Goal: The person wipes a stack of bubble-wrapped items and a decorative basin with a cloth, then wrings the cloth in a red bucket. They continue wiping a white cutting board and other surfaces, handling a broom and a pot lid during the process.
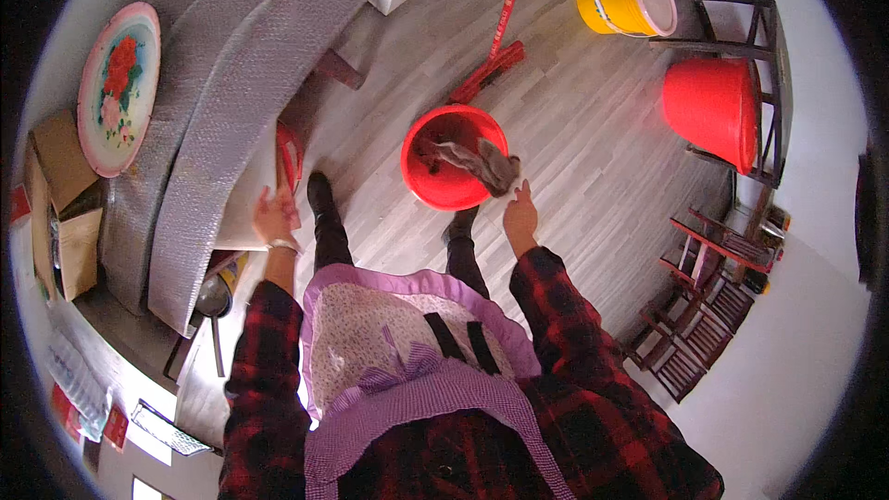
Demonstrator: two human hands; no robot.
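Observation:
A red plastic bucket (pixel 410 165) stands on the floor in front of my feet, dark inside. A grey-brown cloth (pixel 479 165) stretches from the inside of the bucket across its right rim. My right hand (pixel 521 217) is beside that rim, its fingertips at the cloth's near end; whether they grip it or are just apart from it is unclear. Off to the left, my left hand (pixel 276 217) is slightly blurred, with fingers apart and nothing visible in it. It is beside the pale side of a furniture piece covered with a silvery quilted sheet (pixel 229 90).
Behind the bucket, a red-handled mop (pixel 488 73) touches or nearly touches it. A yellow lidded bucket (pixel 615 3), a red tub (pixel 708 111) on a dark chair frame (pixel 767 48) and wooden slatted chairs (pixel 694 340) line the right. A floral enamel tray (pixel 118 90) and cardboard box (pixel 69 222) are at left.

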